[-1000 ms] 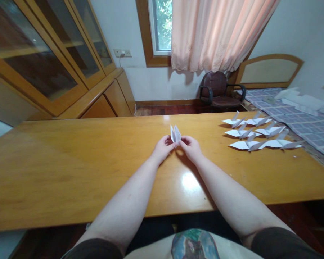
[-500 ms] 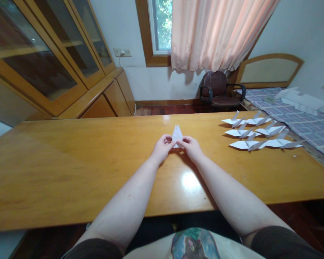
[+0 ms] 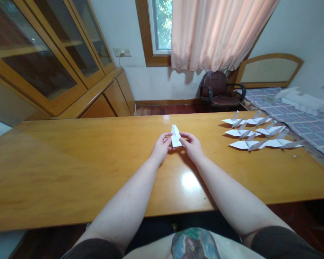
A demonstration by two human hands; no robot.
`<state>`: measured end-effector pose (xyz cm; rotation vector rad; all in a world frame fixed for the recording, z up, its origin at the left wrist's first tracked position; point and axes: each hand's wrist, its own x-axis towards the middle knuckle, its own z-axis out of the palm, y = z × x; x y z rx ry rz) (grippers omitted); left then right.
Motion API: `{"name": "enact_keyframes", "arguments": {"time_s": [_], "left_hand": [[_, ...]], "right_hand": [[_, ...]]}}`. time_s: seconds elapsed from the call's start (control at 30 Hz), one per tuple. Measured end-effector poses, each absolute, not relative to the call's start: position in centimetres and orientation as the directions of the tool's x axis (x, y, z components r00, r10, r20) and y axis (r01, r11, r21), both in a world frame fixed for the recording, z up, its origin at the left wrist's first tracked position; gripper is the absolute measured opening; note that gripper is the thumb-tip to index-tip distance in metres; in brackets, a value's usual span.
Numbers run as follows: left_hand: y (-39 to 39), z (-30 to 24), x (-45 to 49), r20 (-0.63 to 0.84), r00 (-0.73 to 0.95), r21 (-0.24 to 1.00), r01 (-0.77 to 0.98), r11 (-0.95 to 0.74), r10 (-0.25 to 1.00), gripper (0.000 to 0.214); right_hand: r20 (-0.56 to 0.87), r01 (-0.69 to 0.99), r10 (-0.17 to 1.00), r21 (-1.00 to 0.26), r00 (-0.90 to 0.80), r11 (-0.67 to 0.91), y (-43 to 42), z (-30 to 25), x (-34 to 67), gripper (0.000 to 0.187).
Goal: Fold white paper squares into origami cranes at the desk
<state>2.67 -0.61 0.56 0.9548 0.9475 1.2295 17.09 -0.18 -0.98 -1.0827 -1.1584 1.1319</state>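
A small folded white paper [image 3: 176, 136], with narrow points at its far end, is held between both hands just above the wooden table [image 3: 97, 162]. My left hand [image 3: 161, 145] grips its left edge, fingers curled and thumb in front. On the opposite side my right hand [image 3: 192, 145] pinches the right edge between thumb and fingers. The paper stands tilted, its left face turned to me; its lower back is partly hidden by the fingers.
Several white paper cranes [image 3: 245, 144] stand in rows at the table's right end. Beyond the far edge is a brown armchair [image 3: 218, 90]. A bed [image 3: 294, 108] adjoins the right side, and a glass-door cabinet [image 3: 70, 72] the left.
The folded paper has turned in the hands, and its points now lean slightly left. Both thumbs have moved apart from the middle of its lower edge out to the sides.
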Motion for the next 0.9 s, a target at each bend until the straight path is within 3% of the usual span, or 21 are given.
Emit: {"name": "enact_keyframes", "arguments": {"time_s": [0.27,0.43,0.6,0.73,0.9], "left_hand": [[-0.4,0.33,2.51,-0.106,0.054,0.944,-0.308,0.117,0.993,0.033],[-0.37,0.41,2.53,-0.095,0.046,0.942,-0.317,0.105,0.994,0.022],[-0.54,0.62,2.46,-0.116,0.055,0.937,-0.325,0.128,0.992,0.03],[-0.82,0.52,2.39,-0.143,0.12,0.943,-0.286,0.172,0.982,0.019],[-0.55,0.14,2.05,-0.062,0.185,0.947,-0.3,0.116,0.981,0.045]], "right_hand": [[0.022,-0.165,1.0,-0.986,0.018,0.025,-0.2,-0.58,16.88,0.032],[-0.029,-0.135,0.998,-0.99,-0.058,-0.037,-0.14,-0.75,17.11,0.03],[0.02,-0.11,0.997,-0.994,-0.068,0.012,-0.14,-1.21,17.3,0.037],[0.061,-0.137,0.992,-0.99,-0.109,0.046,-0.25,-1.31,17.34,0.053],[0.124,-0.095,0.986,-0.989,-0.111,0.114,-0.19,-1.01,17.21,0.067]]}}
